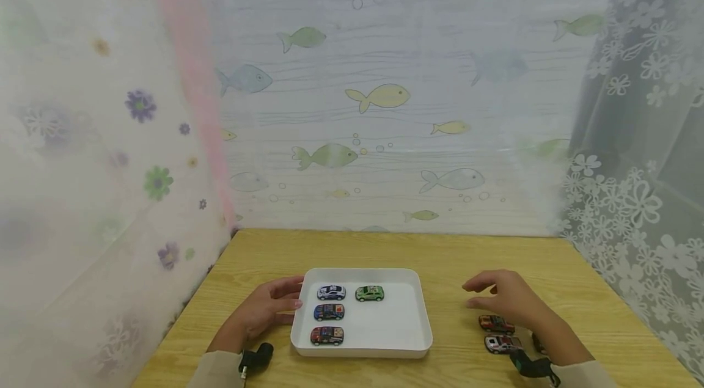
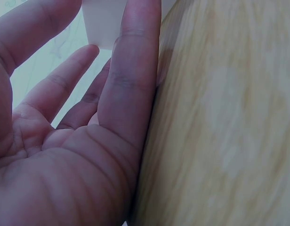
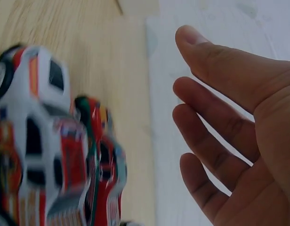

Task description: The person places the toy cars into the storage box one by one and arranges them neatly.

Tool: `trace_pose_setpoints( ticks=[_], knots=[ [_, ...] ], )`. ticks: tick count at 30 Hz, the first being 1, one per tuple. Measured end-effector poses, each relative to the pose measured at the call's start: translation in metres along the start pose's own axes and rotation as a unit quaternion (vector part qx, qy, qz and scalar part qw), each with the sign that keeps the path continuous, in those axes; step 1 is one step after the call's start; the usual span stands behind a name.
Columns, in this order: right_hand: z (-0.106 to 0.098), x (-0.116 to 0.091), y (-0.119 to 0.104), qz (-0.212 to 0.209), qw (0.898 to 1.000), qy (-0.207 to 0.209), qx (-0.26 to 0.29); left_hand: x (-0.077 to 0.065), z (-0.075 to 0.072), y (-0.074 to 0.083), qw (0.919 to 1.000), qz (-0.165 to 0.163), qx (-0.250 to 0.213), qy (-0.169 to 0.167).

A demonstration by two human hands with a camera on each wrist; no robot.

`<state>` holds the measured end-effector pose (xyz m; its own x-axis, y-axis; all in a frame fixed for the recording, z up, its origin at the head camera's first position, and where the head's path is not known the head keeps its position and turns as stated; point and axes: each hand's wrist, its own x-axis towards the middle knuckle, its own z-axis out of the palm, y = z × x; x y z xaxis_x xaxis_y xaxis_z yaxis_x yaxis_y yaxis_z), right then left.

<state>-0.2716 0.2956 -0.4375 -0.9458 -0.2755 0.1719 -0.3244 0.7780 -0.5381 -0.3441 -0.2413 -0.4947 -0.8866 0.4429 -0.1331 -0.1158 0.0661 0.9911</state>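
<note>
A white tray (image 1: 387, 321) lies on the table with toy cars in it. On its left side stand a white toy car (image 1: 331, 292), a blue toy car (image 1: 329, 312) and a dark red toy car (image 1: 327, 335); a green toy car (image 1: 370, 293) is at the top middle. My left hand (image 1: 272, 302) rests against the tray's left wall, fingers extended. To the right of the tray, my right hand (image 1: 508, 297) hovers with nothing between its loosely bent fingers. Near it are a red-and-yellow toy car (image 1: 496, 324) and a white-and-red toy car (image 1: 502, 344).
Another dark toy car (image 1: 538, 344) is partly hidden by my right wrist. The wooden table (image 1: 451, 253) ends at a fish-patterned curtain (image 1: 385, 162) behind. Flowered curtains hang on the left and right.
</note>
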Motion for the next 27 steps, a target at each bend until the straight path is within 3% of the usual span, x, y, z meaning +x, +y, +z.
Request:
trace_pose_setpoints(
  ticks=[11,27],
  knots=[
    [-0.011,-0.022,0.023,-0.016,1.000,-0.017,0.016,-0.001,0.001,0.001,1.0000,0.002,-0.006,-0.003],
    [-0.019,-0.032,0.038,0.014,0.996,-0.078,0.030,0.001,0.001,-0.002,1.0000,0.001,-0.008,0.001]
  ],
)
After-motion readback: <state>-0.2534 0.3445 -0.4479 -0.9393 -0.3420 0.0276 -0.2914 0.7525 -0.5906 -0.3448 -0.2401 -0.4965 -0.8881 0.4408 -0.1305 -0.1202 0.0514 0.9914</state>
